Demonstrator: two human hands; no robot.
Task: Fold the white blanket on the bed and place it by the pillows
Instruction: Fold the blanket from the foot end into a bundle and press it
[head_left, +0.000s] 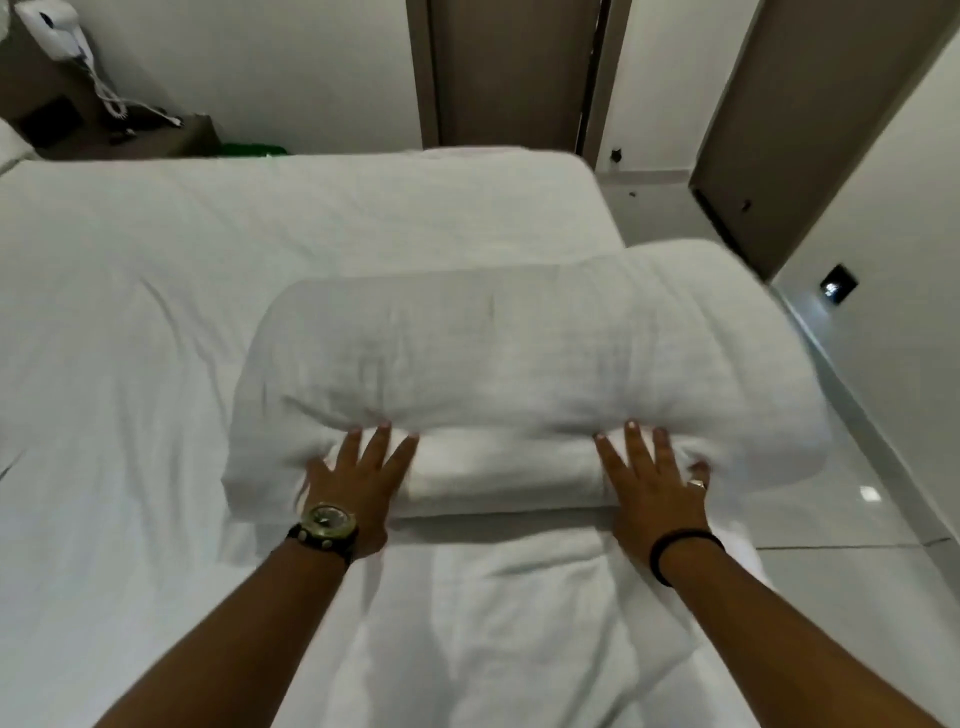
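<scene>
The white blanket (519, 364) lies as a thick, rolled bundle across the near right part of the bed (156, 312), its right end hanging past the bed's edge. My left hand (358, 478), with a watch on the wrist, presses against the roll's near side with straight, spread fingers. My right hand (654, 478), with a ring and a black band on the wrist, presses the same side further right, fingers straight. An unrolled part of the blanket (493, 623) stretches toward me between my arms. A pillow corner (10, 145) shows at the far left edge.
A brown nightstand (130, 135) with a white wall phone (52, 36) above it stands at the back left. Brown door panels (514, 73) are behind the bed. Glossy white floor (857, 493) runs along the bed's right side, by a wall with a dark socket (837, 285).
</scene>
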